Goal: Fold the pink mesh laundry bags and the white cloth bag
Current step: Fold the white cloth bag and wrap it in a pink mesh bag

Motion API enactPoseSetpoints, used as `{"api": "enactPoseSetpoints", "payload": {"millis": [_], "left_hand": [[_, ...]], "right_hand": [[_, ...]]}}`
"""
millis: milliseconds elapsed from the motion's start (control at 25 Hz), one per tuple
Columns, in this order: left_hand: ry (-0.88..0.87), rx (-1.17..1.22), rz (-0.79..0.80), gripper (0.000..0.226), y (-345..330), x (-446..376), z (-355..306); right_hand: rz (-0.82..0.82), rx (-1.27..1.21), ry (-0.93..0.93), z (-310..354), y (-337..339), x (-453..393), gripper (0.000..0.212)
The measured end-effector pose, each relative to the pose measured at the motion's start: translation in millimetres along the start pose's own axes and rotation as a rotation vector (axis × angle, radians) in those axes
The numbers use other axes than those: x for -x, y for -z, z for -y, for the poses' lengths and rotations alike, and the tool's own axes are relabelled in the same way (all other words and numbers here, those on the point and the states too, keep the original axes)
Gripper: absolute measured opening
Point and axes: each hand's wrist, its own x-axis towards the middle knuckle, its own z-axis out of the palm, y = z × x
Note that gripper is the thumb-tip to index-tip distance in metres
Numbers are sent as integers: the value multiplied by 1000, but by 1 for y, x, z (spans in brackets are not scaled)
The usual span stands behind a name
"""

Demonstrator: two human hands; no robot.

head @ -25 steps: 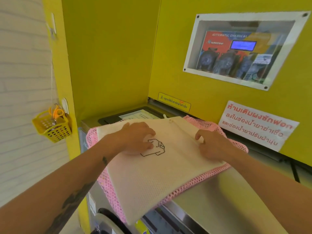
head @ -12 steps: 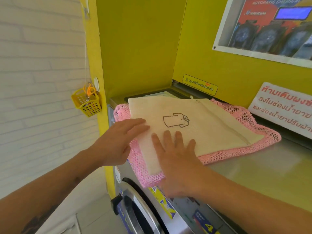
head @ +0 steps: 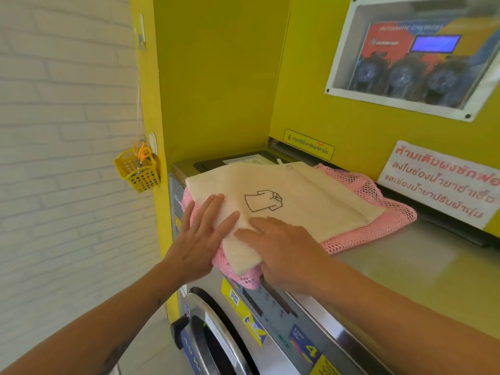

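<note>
Pink mesh laundry bags (head: 378, 201) lay under the white cloth bag (head: 297, 201) on the washing machine (head: 405, 266), a yellow basket (head: 138, 171) hanging nearby. Left hand (head: 197, 239) and right hand (head: 284, 253) pressed flat, fingers spread, gripping nothing; the right had slid nearer the corner than half a second before.

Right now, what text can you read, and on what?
"AUTOMATIC CHEMICAL": red dispenser panel, partly blurred.
"STEP" and "4": washer front stickers.
Thai red lettering: white wall sign, not transcribed.
Thai line: yellow wall label, too small.
White cloth bag: shirt drawing, no words.
</note>
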Motion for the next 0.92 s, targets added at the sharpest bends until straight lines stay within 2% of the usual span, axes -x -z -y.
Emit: {"api": "enactPoseSetpoints", "payload": {"millis": [120,200,320,400,520,560,640,720,800,920], "left_hand": [[-21,79,-113,102,22,1,-24],[-37,138,-134,86,44,-1,-48],[-43,253,6,67,81,-4,-89],[-17,255,143,62,109,-6,-121],[33,205,300,59,145,-11,-173],[43,184,326,56,156,-13,-190],[68,138,344,50,175,-13,-218],[88,104,340,52,185,-9,-239],[102,101,324,58,188,-1,-251],[81,40,264,54,182,20,-249]], "right_hand": [[101,-266,6,-30,16,38,60],[133,-368,-1,-49,20,69,68],[196,-311,-37,-68,31,115,69],[300,-206,-89,-75,44,153,74],[504,-259,-163,-61,61,199,96],[512,-281,-206,-53,59,211,109],[412,-263,-301,-38,42,222,122],[237,-198,-351,-30,20,228,115],[99,-100,-305,-29,12,235,89],[20,-96,-238,-32,17,244,51]]}}
